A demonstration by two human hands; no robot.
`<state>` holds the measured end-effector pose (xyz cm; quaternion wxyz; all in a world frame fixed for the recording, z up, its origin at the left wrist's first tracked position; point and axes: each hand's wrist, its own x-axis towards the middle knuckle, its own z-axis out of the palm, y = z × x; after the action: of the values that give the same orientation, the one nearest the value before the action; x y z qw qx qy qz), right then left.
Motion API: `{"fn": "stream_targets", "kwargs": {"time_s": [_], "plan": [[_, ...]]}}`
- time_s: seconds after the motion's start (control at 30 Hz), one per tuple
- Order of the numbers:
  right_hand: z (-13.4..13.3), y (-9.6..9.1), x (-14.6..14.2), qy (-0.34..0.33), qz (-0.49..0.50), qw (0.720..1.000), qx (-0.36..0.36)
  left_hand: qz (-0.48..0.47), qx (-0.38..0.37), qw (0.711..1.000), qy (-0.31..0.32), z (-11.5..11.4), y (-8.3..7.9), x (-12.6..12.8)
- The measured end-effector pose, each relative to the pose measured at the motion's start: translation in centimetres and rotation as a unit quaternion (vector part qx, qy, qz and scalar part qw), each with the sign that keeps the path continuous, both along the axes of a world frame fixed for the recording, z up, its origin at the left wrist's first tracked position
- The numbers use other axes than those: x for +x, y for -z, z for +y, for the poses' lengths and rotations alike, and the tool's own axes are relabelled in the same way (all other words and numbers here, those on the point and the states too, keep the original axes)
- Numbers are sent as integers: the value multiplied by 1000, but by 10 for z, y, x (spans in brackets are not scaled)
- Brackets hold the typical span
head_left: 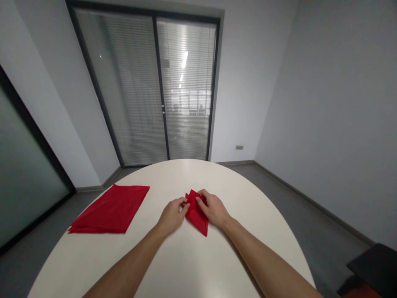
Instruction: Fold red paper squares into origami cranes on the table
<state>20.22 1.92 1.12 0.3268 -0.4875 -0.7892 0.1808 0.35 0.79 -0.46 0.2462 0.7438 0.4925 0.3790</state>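
Observation:
Between my two hands is a folded red sheet point(196, 216), in paper or cloth, with a pointed lower corner toward me and more points at its top. My left hand point(174, 213) pinches its left edge between thumb and fingers. On the upper right side, my right hand point(214, 207) grips it, thumb on the front face and fingers partly hidden behind. To the left lies a flat stack of larger red sheets point(113, 210), its layers showing at the near left corner.
The round white table point(186, 174) carries both the stack and the folded piece. Beyond its far edge stand glazed doors with blinds point(186, 124). A dark object point(375, 267), perhaps a chair, is at the lower right, off the table.

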Motion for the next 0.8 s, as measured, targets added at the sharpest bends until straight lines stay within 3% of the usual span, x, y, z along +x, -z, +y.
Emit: {"fn": "stream_targets", "kwargs": {"time_s": [0.47,0.6,0.8], "plan": [[0,-1,-2,7,28,999,28,103,18,990,-94,-5,-4,3],[-1,-1,-3,-2,27,999,19,96,3,989,-113,-5,-1,2],[-5,-5,-5,-15,28,999,10,132,38,982,-126,-2,6,1]]}}
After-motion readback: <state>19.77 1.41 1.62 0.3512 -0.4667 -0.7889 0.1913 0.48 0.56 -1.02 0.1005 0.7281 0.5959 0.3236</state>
